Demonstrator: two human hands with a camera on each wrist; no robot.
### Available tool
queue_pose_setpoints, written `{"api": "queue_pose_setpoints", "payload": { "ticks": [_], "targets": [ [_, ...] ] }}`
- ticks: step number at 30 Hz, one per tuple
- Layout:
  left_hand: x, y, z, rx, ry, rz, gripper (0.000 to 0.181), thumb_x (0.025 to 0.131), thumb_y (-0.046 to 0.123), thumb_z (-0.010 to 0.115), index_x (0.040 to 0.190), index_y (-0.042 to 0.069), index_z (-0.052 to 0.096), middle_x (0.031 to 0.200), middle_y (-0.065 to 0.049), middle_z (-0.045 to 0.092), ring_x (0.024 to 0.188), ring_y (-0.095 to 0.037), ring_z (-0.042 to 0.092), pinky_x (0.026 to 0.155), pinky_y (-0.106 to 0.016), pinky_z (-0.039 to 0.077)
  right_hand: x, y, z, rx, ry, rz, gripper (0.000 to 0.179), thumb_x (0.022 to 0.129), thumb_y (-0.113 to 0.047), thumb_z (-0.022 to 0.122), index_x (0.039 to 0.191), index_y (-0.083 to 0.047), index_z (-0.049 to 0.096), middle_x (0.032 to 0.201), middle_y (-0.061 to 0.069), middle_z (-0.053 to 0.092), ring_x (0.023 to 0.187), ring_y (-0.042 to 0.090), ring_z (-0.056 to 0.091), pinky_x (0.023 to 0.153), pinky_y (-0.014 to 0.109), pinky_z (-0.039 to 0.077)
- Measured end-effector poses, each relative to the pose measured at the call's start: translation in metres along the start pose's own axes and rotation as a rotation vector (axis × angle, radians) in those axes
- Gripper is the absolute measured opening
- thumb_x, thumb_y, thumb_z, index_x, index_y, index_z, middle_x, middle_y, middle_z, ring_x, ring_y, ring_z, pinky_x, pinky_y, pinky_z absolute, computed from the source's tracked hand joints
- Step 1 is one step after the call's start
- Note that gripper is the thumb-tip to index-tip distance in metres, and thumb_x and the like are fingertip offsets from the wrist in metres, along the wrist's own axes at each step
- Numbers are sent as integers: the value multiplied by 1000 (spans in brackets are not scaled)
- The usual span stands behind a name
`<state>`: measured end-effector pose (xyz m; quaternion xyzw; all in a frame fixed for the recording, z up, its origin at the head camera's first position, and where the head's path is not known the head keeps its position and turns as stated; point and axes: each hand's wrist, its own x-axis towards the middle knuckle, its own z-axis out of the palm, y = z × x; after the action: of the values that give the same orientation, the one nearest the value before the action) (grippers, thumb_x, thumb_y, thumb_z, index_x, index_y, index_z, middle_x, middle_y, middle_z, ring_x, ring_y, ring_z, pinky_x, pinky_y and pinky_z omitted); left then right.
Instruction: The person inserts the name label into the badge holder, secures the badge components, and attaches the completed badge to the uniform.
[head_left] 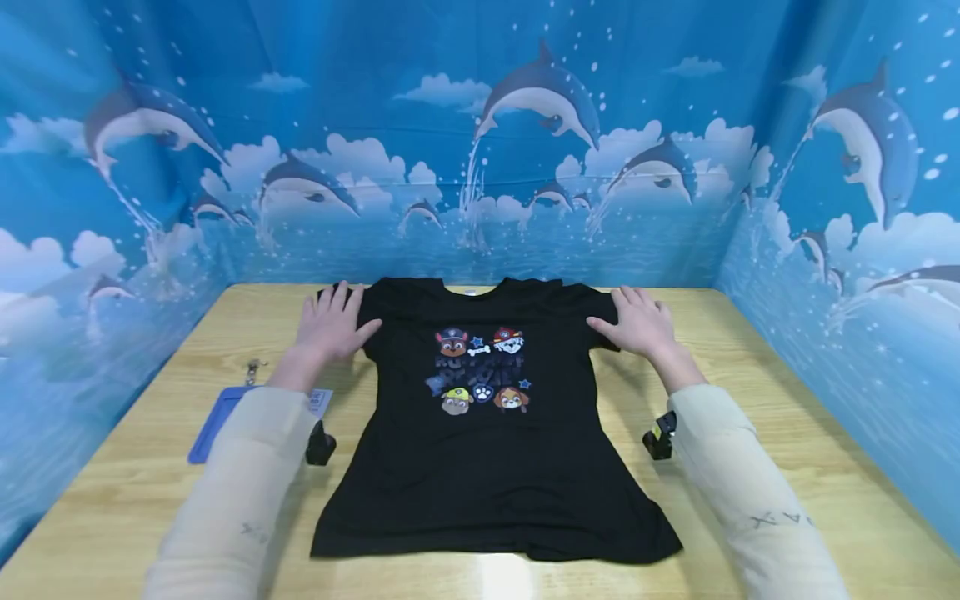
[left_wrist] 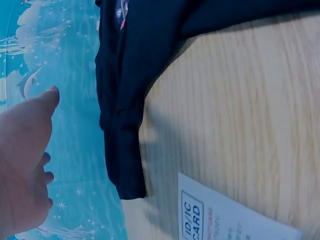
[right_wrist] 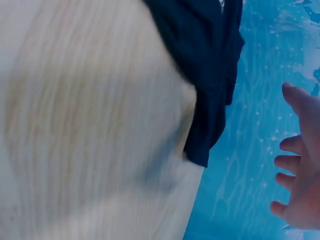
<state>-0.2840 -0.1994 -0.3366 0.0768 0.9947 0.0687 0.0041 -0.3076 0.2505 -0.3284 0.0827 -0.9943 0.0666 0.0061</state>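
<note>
A black short-sleeved T-shirt (head_left: 480,475) lies spread flat with its neckline at the far side, cartoon dog faces printed on its chest. My left hand (head_left: 330,325) is at the sleeve on the left, fingers spread. Over at the opposite sleeve, my right hand (head_left: 639,323) has its fingers extended too. Both wrist views show a gap between hand and cloth: the left hand (left_wrist: 25,160) is beside the dark sleeve (left_wrist: 125,160), and the right hand (right_wrist: 305,160) is off the other sleeve (right_wrist: 202,135). Neither hand grips the fabric.
The shirt is on a light wooden table (head_left: 757,358). A blue card holder (head_left: 217,425) with a metal clip (head_left: 253,371) lies by the left forearm, partly covered by it. A white card (left_wrist: 220,215) reads ID/IC CARD. Dolphin-print curtains (head_left: 480,225) border the back and sides.
</note>
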Motion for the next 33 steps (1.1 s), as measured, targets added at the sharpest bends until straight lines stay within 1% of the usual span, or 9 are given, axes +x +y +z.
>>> {"api": "queue_pose_setpoints", "payload": {
  "ticks": [5,8,12,14,18,23,25,29,33],
  "targets": [
    [0,-2,-7,30,41,-4,67,98,41,40,145,-2,19,146,-26,23,131,-45,19,103,-62,7,2,-9,-3,55,19,4,74,93,-47,47,142,4,27,144,28,24,131,46,20,99,63,17],
    [-1,-2,-10,48,70,-10,62,96,37,45,141,-4,29,138,-27,36,124,-45,33,100,-61,19,5,-13,-4,76,29,-8,70,93,-43,51,140,5,31,140,29,30,127,46,28,98,59,26],
    [-5,-5,-16,60,105,4,56,94,33,52,132,-7,41,121,-29,51,102,-42,53,86,-56,39,8,-23,-4,81,67,-34,65,92,-40,54,136,5,39,132,29,41,119,43,40,93,55,35],
    [-8,-9,-18,50,117,14,53,93,32,55,126,-9,46,112,-29,57,88,-39,58,76,-51,45,10,-29,-3,83,92,-45,64,92,-42,54,134,4,42,129,27,45,116,41,43,91,54,37],
    [-14,-16,-23,15,130,7,46,89,33,59,109,-8,55,92,-24,61,67,-30,57,61,-44,46,12,-40,-3,120,126,-62,61,91,-42,55,131,3,47,123,24,51,110,38,50,87,51,41],
    [-21,-23,-27,-32,125,-35,50,88,36,60,109,-9,54,98,-26,59,74,-33,58,63,-46,46,14,-53,-2,198,102,-74,58,90,-43,56,128,1,51,119,21,55,105,34,53,84,49,43],
    [-24,-27,-28,-42,115,-47,50,89,38,59,107,-8,53,95,-25,59,74,-32,57,62,-44,45,14,-58,-2,226,85,-80,57,91,-43,56,127,0,53,118,19,56,104,33,54,84,49,44],
    [-29,-35,-31,-56,90,-76,43,89,40,57,92,-3,52,77,-15,54,62,-25,49,52,-37,38,16,-69,-1,258,65,-104,53,91,-43,56,124,-2,56,115,16,59,101,30,57,83,47,45],
    [-34,-41,-32,-64,68,-103,43,89,41,57,91,-2,51,75,-14,53,60,-24,48,51,-35,37,18,-79,1,279,40,-136,50,91,-43,56,123,-4,58,116,14,59,102,29,57,84,46,45]
  ]
}}
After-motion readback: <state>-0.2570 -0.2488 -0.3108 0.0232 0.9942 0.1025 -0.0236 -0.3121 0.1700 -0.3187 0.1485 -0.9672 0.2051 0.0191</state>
